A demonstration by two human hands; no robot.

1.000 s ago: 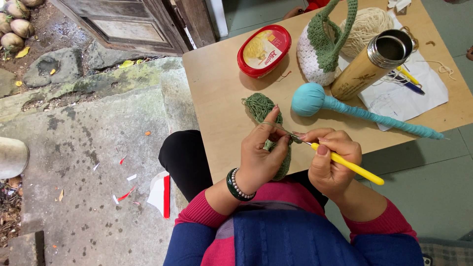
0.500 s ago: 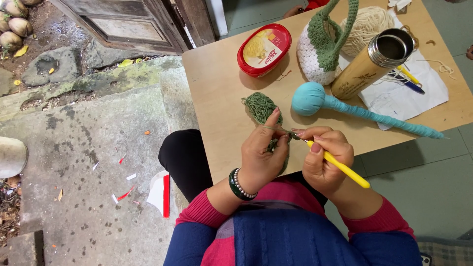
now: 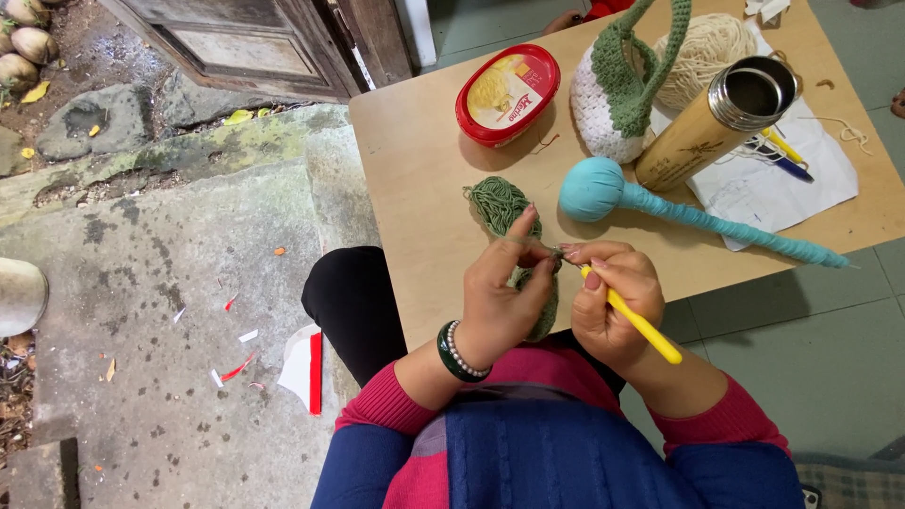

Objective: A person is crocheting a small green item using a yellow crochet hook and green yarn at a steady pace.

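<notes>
A tan wooden counter (image 3: 424, 179) carries a red tub (image 3: 507, 94), green yarn (image 3: 500, 203), a teal crocheted piece (image 3: 660, 209), a flask (image 3: 721, 123), paper (image 3: 801, 179) and pens (image 3: 782, 155).

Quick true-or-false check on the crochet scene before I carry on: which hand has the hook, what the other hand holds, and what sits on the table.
1. The right hand holds a yellow crochet hook. True.
2. The left hand pinches green crochet work. True.
3. The metal flask has its lid screwed on. False: its mouth is open.
4. The red tub lies on the ground. False: it sits on the wooden table.
5. A teal wrapped piece lies beside the flask. True.
</notes>
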